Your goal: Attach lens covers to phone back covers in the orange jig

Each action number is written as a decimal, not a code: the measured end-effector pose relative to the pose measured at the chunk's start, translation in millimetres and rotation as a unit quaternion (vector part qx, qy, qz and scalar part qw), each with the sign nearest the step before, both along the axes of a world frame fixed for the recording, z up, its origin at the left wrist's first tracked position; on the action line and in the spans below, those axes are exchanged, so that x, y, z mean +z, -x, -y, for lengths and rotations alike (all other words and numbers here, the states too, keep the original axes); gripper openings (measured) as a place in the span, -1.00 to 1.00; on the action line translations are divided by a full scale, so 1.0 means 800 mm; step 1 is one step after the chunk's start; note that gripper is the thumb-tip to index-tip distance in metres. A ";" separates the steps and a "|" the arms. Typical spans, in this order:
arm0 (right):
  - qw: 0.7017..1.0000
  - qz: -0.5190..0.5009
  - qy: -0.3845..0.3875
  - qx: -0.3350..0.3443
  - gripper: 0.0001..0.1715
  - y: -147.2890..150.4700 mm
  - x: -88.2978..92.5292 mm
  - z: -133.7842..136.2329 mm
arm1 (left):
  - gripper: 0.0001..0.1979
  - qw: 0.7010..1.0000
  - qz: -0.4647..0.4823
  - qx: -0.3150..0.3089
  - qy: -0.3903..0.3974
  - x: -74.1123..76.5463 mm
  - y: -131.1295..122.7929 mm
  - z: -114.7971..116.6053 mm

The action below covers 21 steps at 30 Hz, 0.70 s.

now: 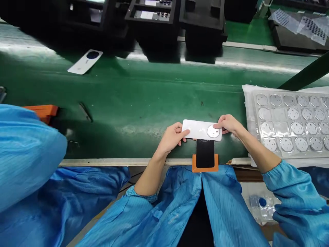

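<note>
A white phone back cover [198, 130] lies crosswise over a black pad in an orange holder [205, 167] at the near edge of the green belt. My left hand [171, 137] grips the cover's left end, fingers curled round it. My right hand [228, 124] is at the right end, thumb and fingers pressing a round silver disc [213, 131] onto the cover's camera ring.
A clear blister tray [293, 123] with several round discs sits at the right. Another white cover [85, 61] lies far left on the belt [133, 99]. Black foam trays [154, 17] stand at the back. A blue sleeve [28, 151] fills the left foreground.
</note>
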State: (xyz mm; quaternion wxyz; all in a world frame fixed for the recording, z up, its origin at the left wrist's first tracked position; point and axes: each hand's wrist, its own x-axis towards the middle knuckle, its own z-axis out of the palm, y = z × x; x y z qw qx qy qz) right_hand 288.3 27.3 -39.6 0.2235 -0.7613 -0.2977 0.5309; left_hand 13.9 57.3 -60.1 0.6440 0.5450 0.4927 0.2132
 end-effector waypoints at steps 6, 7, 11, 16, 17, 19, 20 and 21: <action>0.995 0.086 -0.049 0.009 -0.69 0.009 0.016 0.014 | -0.57 1.000 0.014 0.001 -0.007 0.002 -0.006 0.000; 0.993 0.092 -0.075 0.018 -0.71 0.010 0.022 0.021 | -0.57 0.999 0.032 0.008 -0.016 0.005 -0.006 0.002; 0.957 0.089 -0.265 0.079 -0.82 0.022 0.063 0.071 | -0.62 0.982 0.129 0.084 -0.111 0.029 0.004 0.015; 0.839 0.163 -0.510 0.100 -0.96 0.049 0.112 0.133 | -0.55 0.938 0.279 0.111 -0.175 0.057 0.000 0.032; 0.816 0.165 -0.545 0.104 -0.92 0.055 0.115 0.139 | -0.54 0.929 0.315 0.084 -0.173 0.059 -0.007 0.035; 0.779 0.167 -0.594 0.115 -0.77 0.064 0.116 0.143 | -0.57 0.914 0.364 0.018 -0.178 0.059 -0.025 0.040; 0.765 0.167 -0.609 0.122 -0.70 0.068 0.115 0.142 | -0.60 0.906 0.378 -0.010 -0.189 0.057 -0.035 0.043; 0.754 0.167 -0.622 0.129 -0.66 0.071 0.114 0.142 | -0.64 0.898 0.388 -0.032 -0.205 0.055 -0.044 0.047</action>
